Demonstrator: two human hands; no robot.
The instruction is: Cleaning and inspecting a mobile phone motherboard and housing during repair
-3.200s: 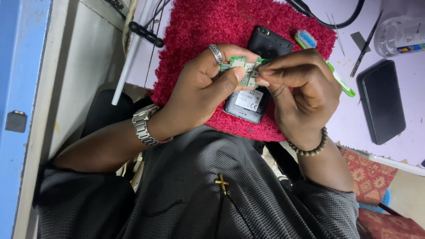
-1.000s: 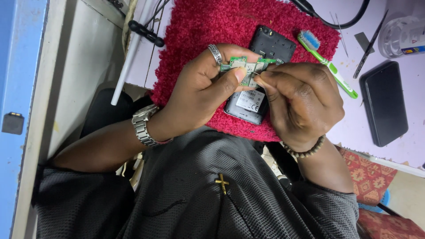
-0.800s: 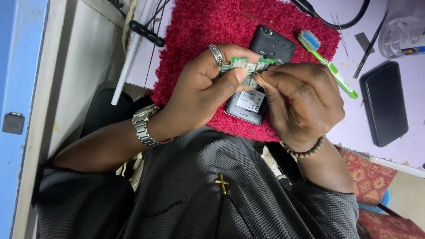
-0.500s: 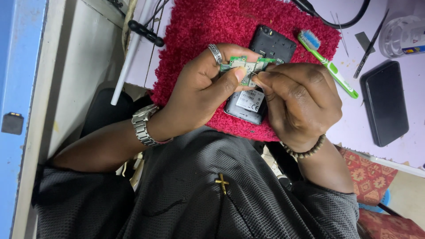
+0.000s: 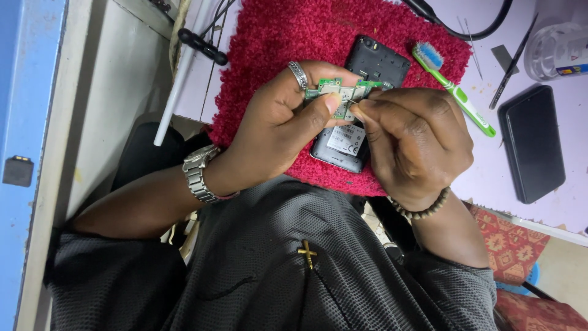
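Worktop point(image 5: 569, 208): pale lilac, smooth, a bit scuffed, with a white painted edge along the left. Blue panel point(image 5: 24, 92) runs down the far left of the scene; patterned red fabric point(image 5: 520, 245) shows lower right under the worktop edge.

Red mat point(image 5: 275, 55): thick, looped pile, roughly rectangular, lies on the worktop under both hands.

Left hand point(image 5: 275, 132): ring on one finger, metal link watch point(image 5: 199, 175) on the wrist. Grip closed on the left end of a small green circuit board point(image 5: 343, 95), thumb pressed on its near face.

Right hand point(image 5: 416, 141): bead bracelet point(image 5: 422, 208) on the wrist. Fingertips pinched together at the board's right part; can't tell whether they hold the board itself or a small part on it.

Circuit board: thin, flat, irregular outline, green with metallic shields, held just above the mat between both hands.

Directly below it: black phone body point(image 5: 367, 61), back open, matte plastic, white label visible, lying on the mat, partly hidden by the hands.

Right of the mat:
- toothbrush point(image 5: 459, 101), green and white handle, blue bristles, head resting on the mat edge
- dark flat phone point(image 5: 531, 144), glossy, rounded corners, lying apart
- thin black tool point(image 5: 511, 64), slanted
- clear plastic tub point(image 5: 557, 43), far right corner

Black cable point(image 5: 465, 27) curves along the far edge. White rod point(image 5: 177, 86) leans at the left side.
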